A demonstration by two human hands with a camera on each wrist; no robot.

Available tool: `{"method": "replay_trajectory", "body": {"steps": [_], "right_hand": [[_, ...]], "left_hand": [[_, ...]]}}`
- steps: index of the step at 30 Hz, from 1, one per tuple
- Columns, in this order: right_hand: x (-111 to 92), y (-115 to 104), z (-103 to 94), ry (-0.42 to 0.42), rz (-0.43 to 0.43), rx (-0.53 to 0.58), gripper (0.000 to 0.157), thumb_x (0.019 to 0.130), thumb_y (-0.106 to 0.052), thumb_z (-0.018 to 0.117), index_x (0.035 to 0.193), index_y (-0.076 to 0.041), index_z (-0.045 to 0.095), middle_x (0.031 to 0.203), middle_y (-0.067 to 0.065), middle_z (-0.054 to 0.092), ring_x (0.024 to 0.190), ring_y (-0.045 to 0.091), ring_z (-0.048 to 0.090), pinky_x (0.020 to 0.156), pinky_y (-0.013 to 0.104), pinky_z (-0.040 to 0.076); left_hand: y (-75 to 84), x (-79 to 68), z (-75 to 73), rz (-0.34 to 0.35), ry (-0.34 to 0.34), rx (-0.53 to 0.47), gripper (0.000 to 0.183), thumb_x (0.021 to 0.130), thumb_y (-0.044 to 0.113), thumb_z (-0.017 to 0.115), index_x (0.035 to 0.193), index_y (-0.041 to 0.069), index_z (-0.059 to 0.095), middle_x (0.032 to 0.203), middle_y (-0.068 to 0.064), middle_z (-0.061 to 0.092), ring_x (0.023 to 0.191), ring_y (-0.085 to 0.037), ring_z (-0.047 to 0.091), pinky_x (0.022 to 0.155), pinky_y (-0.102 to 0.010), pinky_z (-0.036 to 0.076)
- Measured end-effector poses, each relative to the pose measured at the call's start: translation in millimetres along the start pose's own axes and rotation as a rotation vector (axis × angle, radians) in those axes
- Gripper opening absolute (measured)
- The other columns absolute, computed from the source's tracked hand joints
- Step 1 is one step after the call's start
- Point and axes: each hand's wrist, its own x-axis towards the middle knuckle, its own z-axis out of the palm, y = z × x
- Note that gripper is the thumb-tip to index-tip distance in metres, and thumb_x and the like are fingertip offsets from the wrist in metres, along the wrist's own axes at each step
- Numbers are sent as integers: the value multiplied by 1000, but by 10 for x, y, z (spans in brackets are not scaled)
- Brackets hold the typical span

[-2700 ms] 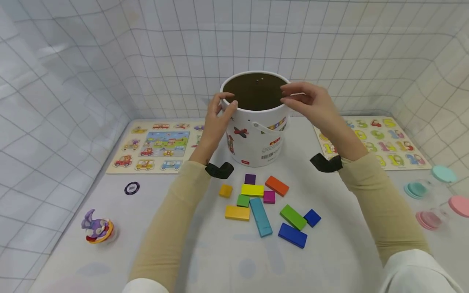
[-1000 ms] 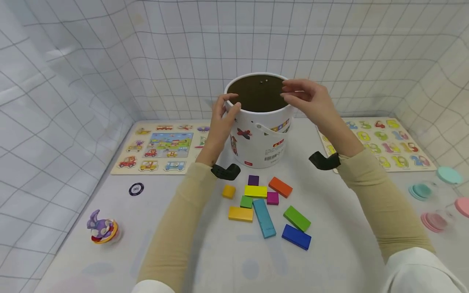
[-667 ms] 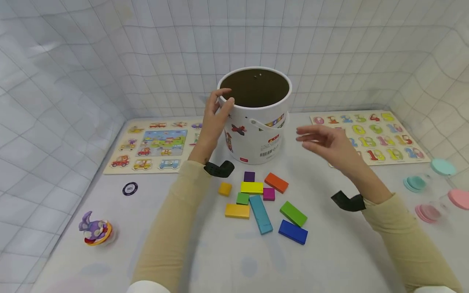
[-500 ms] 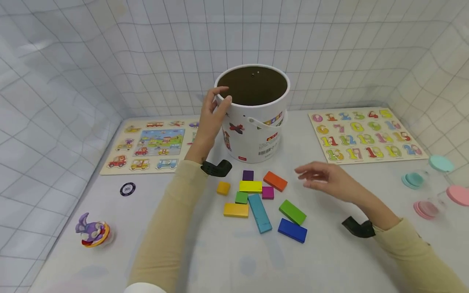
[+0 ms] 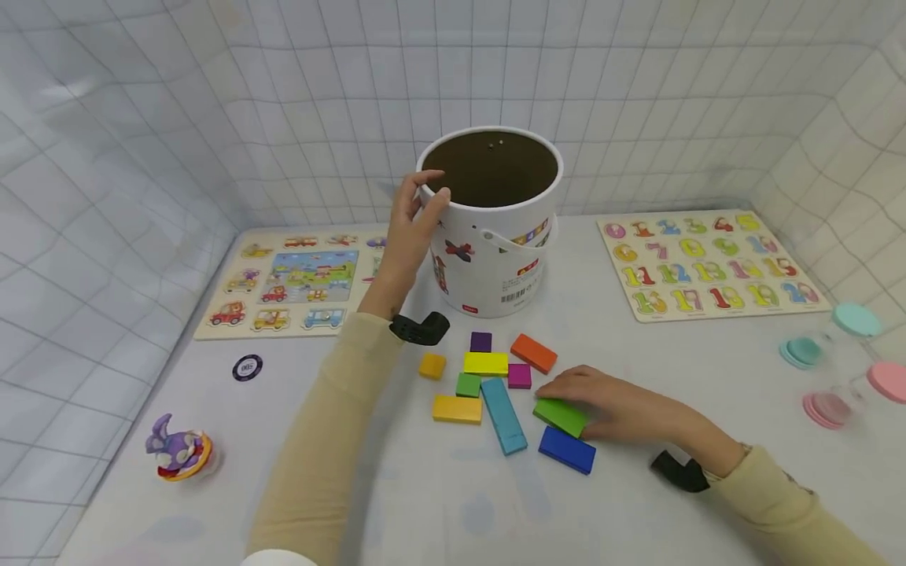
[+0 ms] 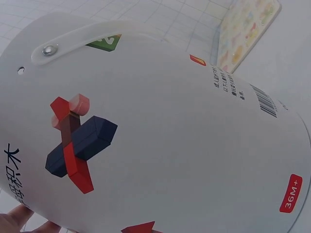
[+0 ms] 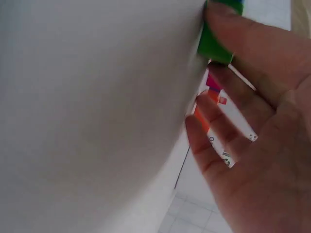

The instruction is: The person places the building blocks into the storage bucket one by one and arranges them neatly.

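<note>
Head view first: I see my left hand [image 5: 414, 228] curled over the near-left rim of the white cylindrical bucket [image 5: 495, 259], the one with printed toy pictures and a brown inside, fingers hooked over the edge and thumb on the outer wall. The bucket stands upright at the back of the pale table [image 5: 637, 503], its white handle hanging down the front. From the left wrist camera the bucket wall [image 6: 160, 131] fills the frame and only a bit of fingertip shows at the lower left corner.

My right hand [image 5: 609, 405] lies low on the table over the green rectangular wooden block [image 5: 561, 416], fingers bent around its far side and the thumb at the near edge, so I read it as gripping that block. The block rests on the table, just behind the dark blue rectangular block [image 5: 566, 450] and right of the long teal block [image 5: 504, 416]. The right wrist view is blurred, yet it shows the green block [image 7: 218, 39] pressed under a fingertip.

The other blocks sit in a loose cluster ahead of me: an orange block [image 5: 534, 352], a long yellow block [image 5: 485, 363], and a small purple cube [image 5: 480, 341]. A wooden number puzzle board [image 5: 708, 263] lies to the right, well apart.
</note>
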Motion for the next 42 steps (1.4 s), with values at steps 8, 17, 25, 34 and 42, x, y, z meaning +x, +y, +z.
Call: {"method": "replay_trajectory", "body": {"steps": [8,17,25,34,42], "right_hand": [[138,-28,-194,-51,41,2,63,70,-30,75,124,-30,43,121,-17,44,110,8,40,90,34,41],[661,-364,-1487,556,-23,313,61,76,-16,71,127,-9,38,122,3,45,111,18,44,95,37,37],[1121,-253,-1886,569,274,226,63,81,-36,62,131,-8,37,126,7,45,112,19,42,95,36,34],[660,-269,-1455,743,95,192,55,85,-22,60,134,-12,37,137,3,37,127,14,29,104,32,24],[10,-196,-504,511,45,212,43,86,-18,59,126,-7,46,124,6,50,110,17,48,88,21,41]], "left_hand": [[-61,-54,49,-32,-7,20,40,90,33,47,127,19,42,144,3,17,131,-22,20,100,-43,27],[-243,8,61,-40,2,5,39,88,38,49,125,26,44,142,10,19,132,-21,20,101,-45,26],[-383,74,127,-48,-17,-2,40,87,40,50,125,29,44,143,9,17,132,-22,17,102,-47,23],[-361,100,78,-14,-9,35,41,84,50,50,122,36,44,141,16,18,132,-20,18,101,-46,25],[-130,47,-9,-5,-3,40,42,88,39,48,127,25,41,143,9,20,130,-18,24,98,-43,29]]}}
